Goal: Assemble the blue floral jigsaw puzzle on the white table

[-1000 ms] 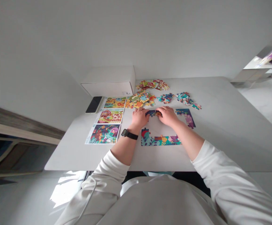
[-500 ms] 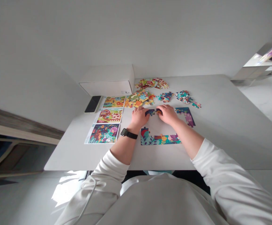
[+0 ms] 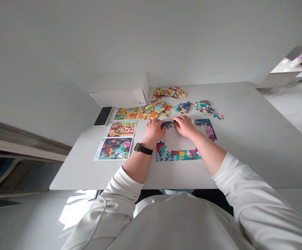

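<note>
The dark blue puzzle section point(image 3: 167, 124) lies flat on the surface point(image 3: 244, 146), between the two hands. The fingers of the left hand point(image 3: 155, 131) grasp its left end. The fingers of the right hand point(image 3: 184, 125) grasp an orange-marked piece point(image 3: 176, 124) just beside its right end; whether the two parts interlock cannot be told. The bottom border strip point(image 3: 179, 155) lies on the near side, and the purple corner section point(image 3: 208, 129) lies to the right. Two blue piece piles point(image 3: 183, 107) point(image 3: 203, 107), a yellow pile point(image 3: 154, 109) and a red-green pile point(image 3: 167, 92) occupy the far side. Left: three picture sheets point(image 3: 118, 148), a phone point(image 3: 103, 116) and, farther back, a white box point(image 3: 119, 98).
</note>
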`<state>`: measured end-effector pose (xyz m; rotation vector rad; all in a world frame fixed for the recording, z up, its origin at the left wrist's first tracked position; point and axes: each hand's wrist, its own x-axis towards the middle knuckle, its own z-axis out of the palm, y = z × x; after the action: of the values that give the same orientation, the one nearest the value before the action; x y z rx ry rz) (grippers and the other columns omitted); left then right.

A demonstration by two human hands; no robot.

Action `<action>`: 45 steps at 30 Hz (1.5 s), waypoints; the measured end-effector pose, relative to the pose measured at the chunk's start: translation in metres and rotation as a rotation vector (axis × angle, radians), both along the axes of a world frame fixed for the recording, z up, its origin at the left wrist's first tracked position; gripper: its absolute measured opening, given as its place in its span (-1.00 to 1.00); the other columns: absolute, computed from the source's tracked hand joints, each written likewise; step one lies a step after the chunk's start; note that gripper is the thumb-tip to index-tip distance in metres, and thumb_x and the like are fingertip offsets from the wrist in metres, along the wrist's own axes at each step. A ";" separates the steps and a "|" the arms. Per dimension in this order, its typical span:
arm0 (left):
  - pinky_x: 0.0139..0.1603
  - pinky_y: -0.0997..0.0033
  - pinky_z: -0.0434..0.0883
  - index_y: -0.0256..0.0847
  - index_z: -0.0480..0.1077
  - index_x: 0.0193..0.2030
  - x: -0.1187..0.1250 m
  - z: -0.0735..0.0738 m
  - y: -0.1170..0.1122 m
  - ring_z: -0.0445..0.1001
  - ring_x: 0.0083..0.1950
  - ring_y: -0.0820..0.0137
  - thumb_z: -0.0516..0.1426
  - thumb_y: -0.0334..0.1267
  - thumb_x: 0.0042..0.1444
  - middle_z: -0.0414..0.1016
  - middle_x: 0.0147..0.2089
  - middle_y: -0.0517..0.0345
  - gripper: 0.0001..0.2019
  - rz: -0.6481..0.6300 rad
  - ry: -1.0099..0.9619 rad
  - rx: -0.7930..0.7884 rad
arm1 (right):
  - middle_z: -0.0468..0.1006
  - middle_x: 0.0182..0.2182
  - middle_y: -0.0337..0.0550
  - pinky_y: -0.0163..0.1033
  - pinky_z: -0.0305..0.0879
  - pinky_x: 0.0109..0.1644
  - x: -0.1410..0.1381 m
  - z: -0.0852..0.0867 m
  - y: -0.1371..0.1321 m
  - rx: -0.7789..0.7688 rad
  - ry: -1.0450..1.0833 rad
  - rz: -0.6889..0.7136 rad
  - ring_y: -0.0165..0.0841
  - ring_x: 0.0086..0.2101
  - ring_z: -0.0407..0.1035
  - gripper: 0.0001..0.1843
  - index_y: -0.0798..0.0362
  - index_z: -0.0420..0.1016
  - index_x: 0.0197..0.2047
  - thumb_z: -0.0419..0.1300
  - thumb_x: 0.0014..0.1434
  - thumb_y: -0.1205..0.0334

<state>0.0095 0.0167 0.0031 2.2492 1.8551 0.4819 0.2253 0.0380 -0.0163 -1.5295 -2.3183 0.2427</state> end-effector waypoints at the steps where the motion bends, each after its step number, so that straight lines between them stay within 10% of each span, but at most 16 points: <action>1: 0.44 -0.02 0.38 0.02 0.63 0.27 0.000 0.000 0.000 0.46 0.33 0.01 0.24 -0.13 0.36 0.55 0.27 -0.06 -0.62 -0.002 0.001 -0.001 | 0.57 0.24 0.15 0.19 0.36 0.34 0.000 0.000 0.000 0.007 0.008 0.008 0.07 0.25 0.39 -0.51 -0.02 0.53 0.37 0.21 0.41 0.31; 27: 0.45 -0.04 0.38 -0.01 0.61 0.29 0.001 0.002 -0.001 0.46 0.35 0.00 0.22 -0.15 0.37 0.55 0.27 -0.07 -0.60 -0.007 0.014 -0.012 | 0.70 0.18 0.06 0.12 0.33 0.37 -0.007 0.009 -0.004 -0.005 0.042 0.038 -0.02 0.20 0.50 -0.60 0.01 0.64 0.26 0.26 0.39 0.29; 37: 0.42 -0.07 0.41 -0.03 0.59 0.32 0.003 0.004 -0.004 0.46 0.35 -0.03 0.20 -0.15 0.38 0.51 0.32 -0.10 -0.58 -0.012 0.031 0.000 | 0.72 0.14 0.01 -0.05 0.46 0.31 0.053 0.037 -0.007 0.038 0.086 -0.245 -0.14 0.11 0.59 -0.52 0.02 0.70 0.21 0.13 0.36 0.50; 45: 0.49 0.00 0.40 -0.09 0.63 0.25 -0.002 -0.005 0.003 0.47 0.36 0.02 0.20 -0.20 0.35 0.55 0.27 -0.11 -0.62 -0.086 0.004 0.019 | 0.72 0.15 -0.05 -0.11 0.47 0.30 0.049 0.029 -0.014 -0.100 -0.080 -0.141 -0.16 0.09 0.61 -0.53 -0.08 0.78 0.14 0.16 0.36 0.46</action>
<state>0.0071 0.0201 -0.0017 2.3327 1.7547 0.4828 0.2742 0.0243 0.0123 -1.7736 -2.2764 0.2698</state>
